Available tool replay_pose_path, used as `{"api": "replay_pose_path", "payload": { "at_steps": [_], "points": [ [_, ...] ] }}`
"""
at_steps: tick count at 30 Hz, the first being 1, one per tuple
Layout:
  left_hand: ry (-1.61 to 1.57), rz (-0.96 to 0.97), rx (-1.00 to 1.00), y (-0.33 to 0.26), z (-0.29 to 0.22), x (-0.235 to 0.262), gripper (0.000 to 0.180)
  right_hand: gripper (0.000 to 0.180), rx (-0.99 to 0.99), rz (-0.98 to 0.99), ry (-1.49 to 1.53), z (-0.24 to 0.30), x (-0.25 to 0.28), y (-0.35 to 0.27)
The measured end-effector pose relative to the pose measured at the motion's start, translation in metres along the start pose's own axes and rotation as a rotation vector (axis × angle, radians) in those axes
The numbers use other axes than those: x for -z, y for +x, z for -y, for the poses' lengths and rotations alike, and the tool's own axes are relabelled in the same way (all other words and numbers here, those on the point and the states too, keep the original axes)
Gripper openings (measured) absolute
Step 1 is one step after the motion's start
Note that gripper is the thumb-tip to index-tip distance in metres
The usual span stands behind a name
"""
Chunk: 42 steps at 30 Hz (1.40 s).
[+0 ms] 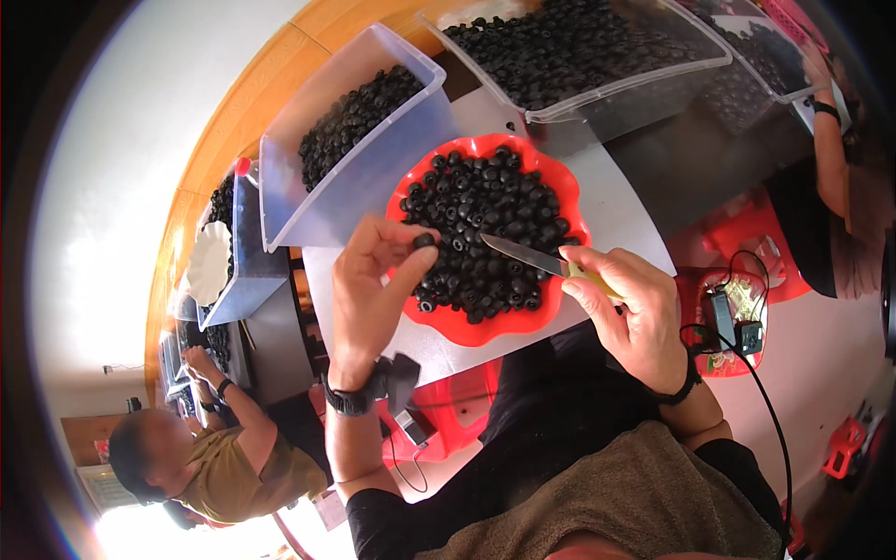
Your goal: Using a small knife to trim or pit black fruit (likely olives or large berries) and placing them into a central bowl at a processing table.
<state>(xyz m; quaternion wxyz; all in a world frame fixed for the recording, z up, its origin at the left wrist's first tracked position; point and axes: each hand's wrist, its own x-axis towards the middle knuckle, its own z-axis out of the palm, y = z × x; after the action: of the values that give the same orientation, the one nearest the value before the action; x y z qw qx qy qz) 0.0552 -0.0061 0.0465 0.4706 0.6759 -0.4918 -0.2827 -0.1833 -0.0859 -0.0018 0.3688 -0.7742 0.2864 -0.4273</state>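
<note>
A red scalloped bowl (527, 324) sits on the pale tabletop, heaped with small black round pieces (499, 191), some showing a hole in one end. Over the bowl's left side, my left hand (366, 294) pinches one black piece (425, 241) between thumb and fingertips. My right hand (637, 315) grips a small knife (525, 255) by its yellow-green handle at the bowl's right. The blade points left above the heap, apart from the pinched piece. Part of the handle is hidden by my fingers.
Clear plastic tubs of black pieces stand beyond the bowl, one at the left (359, 177) and a larger one (635, 87) at the right. Co-workers sit at the far left (252, 457) and right (829, 154). A cable (782, 439) hangs by my right arm.
</note>
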Motion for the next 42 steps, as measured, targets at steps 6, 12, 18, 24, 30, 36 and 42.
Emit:
{"api": "replay_pose_path", "payload": {
  "at_steps": [6, 12, 18, 24, 30, 36, 42],
  "points": [
    [-0.659, -0.021, 0.134, -0.036, 0.007, -0.019, 0.022, 0.025, 0.031, 0.041, 0.041, 0.007, -0.01, 0.002],
    [-1.075, -0.049, 0.165, -0.055, 0.023, -0.033, 0.023, 0.026, 0.064, 0.082, 0.061, 0.015, -0.014, -0.001],
    [-1.19, -0.113, 0.169, -0.059, 0.021, -0.039, 0.026, 0.033, 0.125, 0.16, 0.035, 0.019, -0.019, -0.008],
    [-1.214, -0.055, 0.115, -0.06, 0.025, -0.04, 0.024, 0.037, 0.181, 0.14, -0.01, 0.021, -0.023, -0.012],
    [-1.206, -0.095, 0.142, -0.062, 0.027, -0.04, 0.021, 0.038, 0.182, 0.13, -0.033, 0.02, -0.023, -0.011],
    [-1.247, -0.085, 0.111, -0.062, 0.032, -0.039, 0.016, 0.038, 0.186, 0.124, -0.004, 0.02, -0.026, -0.01],
    [-1.26, -0.108, 0.118, -0.063, 0.033, -0.04, 0.017, 0.039, 0.244, 0.095, -0.06, 0.021, -0.036, -0.005]
  ]
}}
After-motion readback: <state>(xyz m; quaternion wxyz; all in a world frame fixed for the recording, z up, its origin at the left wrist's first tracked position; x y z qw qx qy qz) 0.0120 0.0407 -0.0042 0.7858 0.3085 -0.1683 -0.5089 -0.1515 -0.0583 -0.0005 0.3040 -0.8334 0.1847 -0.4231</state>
